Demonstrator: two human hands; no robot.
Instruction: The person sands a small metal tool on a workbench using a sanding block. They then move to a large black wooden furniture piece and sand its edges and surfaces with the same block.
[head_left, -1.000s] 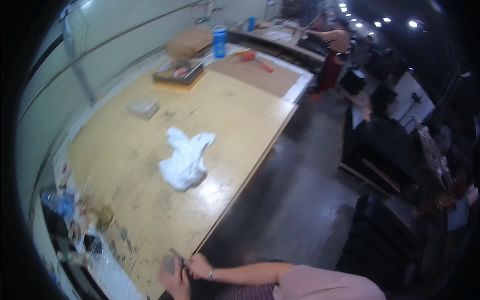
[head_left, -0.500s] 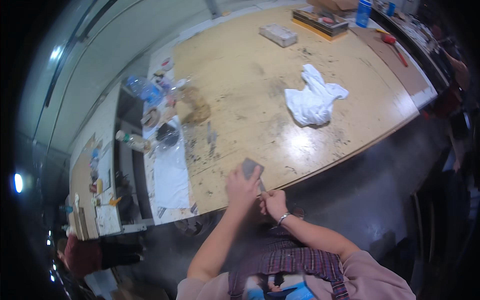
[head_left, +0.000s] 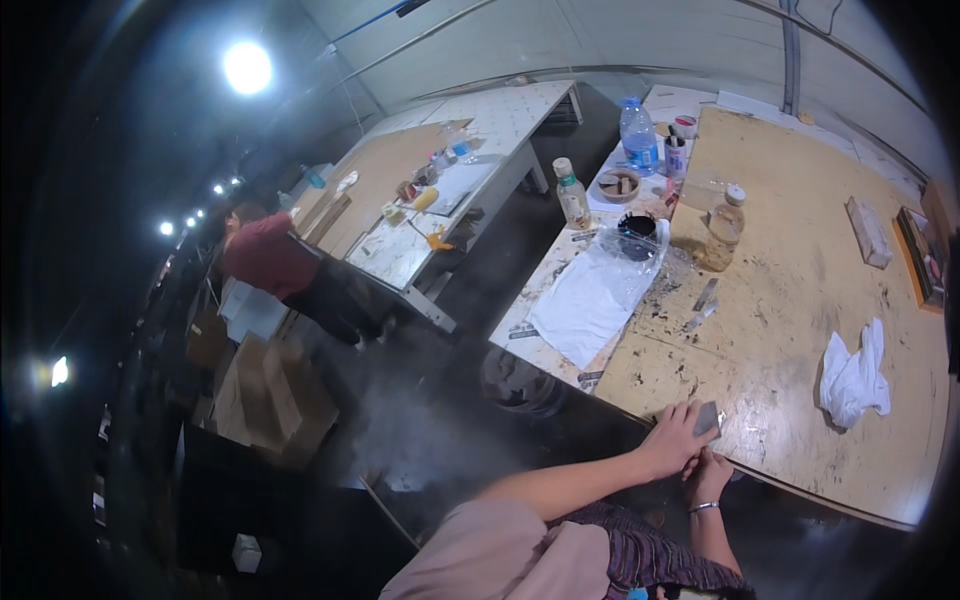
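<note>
My left hand [head_left: 678, 442] reaches in from the lower left in a pink sleeve. It presses a small grey block [head_left: 708, 417] on the near edge of the worn wooden tabletop [head_left: 790, 330]. My right hand [head_left: 711, 474], with a bracelet on its wrist, sits just below the block against the table's edge. Its fingers are curled, and their grip is hidden.
A white cloth [head_left: 855, 375] lies to the right. Farther off are a plastic sheet [head_left: 598, 292], a black bowl [head_left: 637, 232], a clear jar [head_left: 722, 228], bottles [head_left: 638, 136] and scrapers [head_left: 704, 296]. A bucket [head_left: 520, 382] stands under the table. A person in a red shirt [head_left: 262, 256] works at another table [head_left: 440, 190].
The view has swung left and tilted, bringing the second table and the other person into sight. Both hands stay at the table's edge with the grey block.
</note>
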